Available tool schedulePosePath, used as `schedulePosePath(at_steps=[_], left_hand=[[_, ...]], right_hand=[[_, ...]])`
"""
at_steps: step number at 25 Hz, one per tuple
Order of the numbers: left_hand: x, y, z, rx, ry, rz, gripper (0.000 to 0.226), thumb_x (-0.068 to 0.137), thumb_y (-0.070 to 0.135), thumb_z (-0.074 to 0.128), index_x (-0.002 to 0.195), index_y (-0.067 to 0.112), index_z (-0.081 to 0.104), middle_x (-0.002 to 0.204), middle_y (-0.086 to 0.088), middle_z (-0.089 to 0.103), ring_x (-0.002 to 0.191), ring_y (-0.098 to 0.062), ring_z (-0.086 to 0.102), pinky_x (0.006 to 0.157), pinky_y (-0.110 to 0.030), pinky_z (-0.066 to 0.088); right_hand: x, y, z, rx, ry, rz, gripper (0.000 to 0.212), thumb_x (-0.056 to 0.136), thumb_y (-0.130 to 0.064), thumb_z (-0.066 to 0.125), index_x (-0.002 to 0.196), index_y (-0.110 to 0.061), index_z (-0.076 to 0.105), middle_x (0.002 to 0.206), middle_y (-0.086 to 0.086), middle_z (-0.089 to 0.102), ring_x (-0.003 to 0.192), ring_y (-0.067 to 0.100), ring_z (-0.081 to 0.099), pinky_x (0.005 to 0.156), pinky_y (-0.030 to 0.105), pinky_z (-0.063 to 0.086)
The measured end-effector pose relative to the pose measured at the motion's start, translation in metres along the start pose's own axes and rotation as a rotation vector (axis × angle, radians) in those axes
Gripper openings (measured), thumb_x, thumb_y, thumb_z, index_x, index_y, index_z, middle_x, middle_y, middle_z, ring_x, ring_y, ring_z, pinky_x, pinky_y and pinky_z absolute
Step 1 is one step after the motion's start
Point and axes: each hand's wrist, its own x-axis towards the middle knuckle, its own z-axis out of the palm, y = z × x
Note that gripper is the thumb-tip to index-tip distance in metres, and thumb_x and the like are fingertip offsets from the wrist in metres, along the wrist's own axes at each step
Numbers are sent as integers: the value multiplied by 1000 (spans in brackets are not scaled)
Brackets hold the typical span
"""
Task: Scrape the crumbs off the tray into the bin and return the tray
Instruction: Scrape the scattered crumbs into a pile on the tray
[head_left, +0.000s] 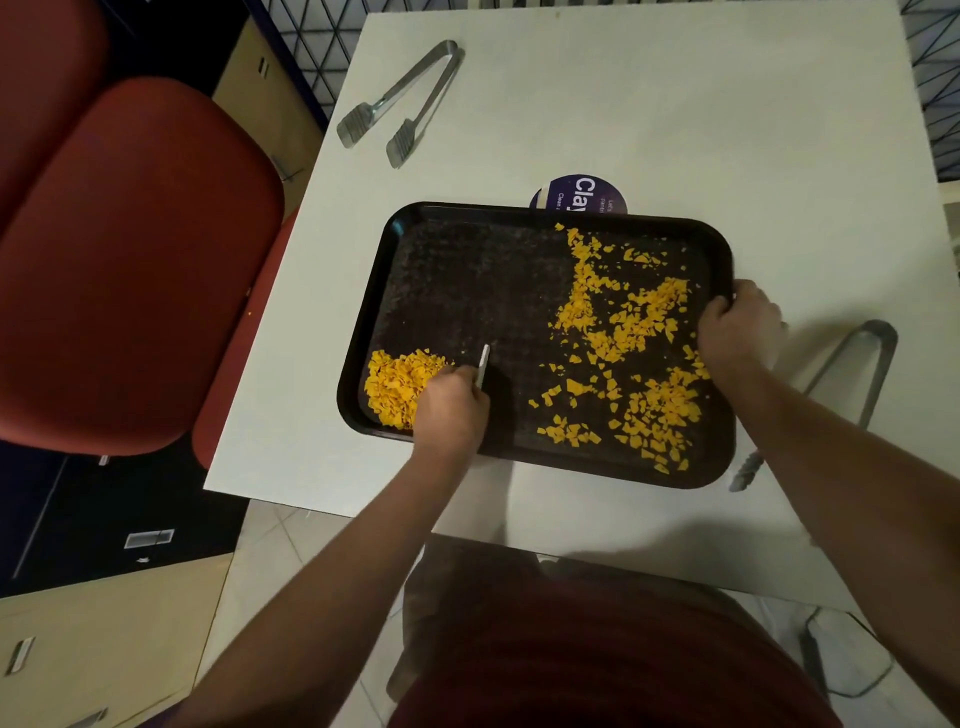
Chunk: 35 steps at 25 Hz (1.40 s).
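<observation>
White and square, the bench (675, 130) fills the head view, with red padded chairs (130, 260) to its left and pale floor tiles near the person.

On the bench sits a black rectangular plastic tray (467, 280), textured inside with a raised rim. Orange flaky crumbs (623, 322) lie scattered across its right half, and a gathered heap (395, 387) sits in the near-left corner. The left hand (452, 410) curls round a small pale scraper (484, 364), whose blade rests on the tray just right of the heap. The right hand (737, 327) grips the tray's right rim, fingers wrapped over the edge.

One pair of metal tongs (405, 98) lies at the far left of the bench, and another pair (852, 374) lies right of the tray, partly behind the right forearm. A round dark-blue sticker (582, 192) peeks out from behind the tray's far edge. No bin is in view.

The tray looks stiff and light, probably slick at the rim, so holding the two short ends should keep it level when carried. The crumbs look dry, brittle and loose; they would likely slide or spill at any tilt, and the ribbed floor may catch small bits.
</observation>
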Motion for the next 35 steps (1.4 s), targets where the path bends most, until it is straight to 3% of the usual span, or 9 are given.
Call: schedulePosePath(at_steps=[7,12,17,20,25,35], left_hand=[[7,-9,-5,90,63,-179,21,83,1,48,97,-3,63,101,-21,61,92,-38,58,75,-38,44],[13,10,-2,132,62,-44,21,85,4,48,99,-4,61,102,-20,60,90,-35,58,70,-35,41],[16,0,-3,136,39,-99,21,84,4,49,97,-3,63,100,-21,62,91,-37,59,71,-38,44],[23,2,-13,127,65,-77,20,82,10,53,96,4,66,99,-17,62,89,-36,59,68,-36,45],[59,14,-19,66,13,-26,26,84,16,55,107,17,67,108,-9,61,95,-30,60,78,-35,48],[62,16,9,164,-180,544,24,86,14,60,109,16,69,103,-5,64,96,-25,58,78,-32,47]], right_hand=[[0,0,-2,-11,-19,2,39,93,-24,35,120,-3,53,117,21,58,109,40,51,95,45,37],[0,0,-2,-13,-21,1,38,93,-24,34,118,-3,53,114,22,59,106,41,52,94,46,37],[0,0,-2,-6,-31,5,39,94,-25,34,120,-4,53,116,20,59,107,38,52,96,45,37],[1,1,-2,3,-39,9,39,94,-26,34,120,-5,54,116,19,59,108,37,52,96,44,36],[3,4,-3,74,-85,29,39,94,-28,36,126,-14,54,123,12,59,115,34,49,100,42,31],[3,3,-5,88,-108,58,40,95,-29,38,131,-17,51,130,10,55,120,30,46,101,38,30]])
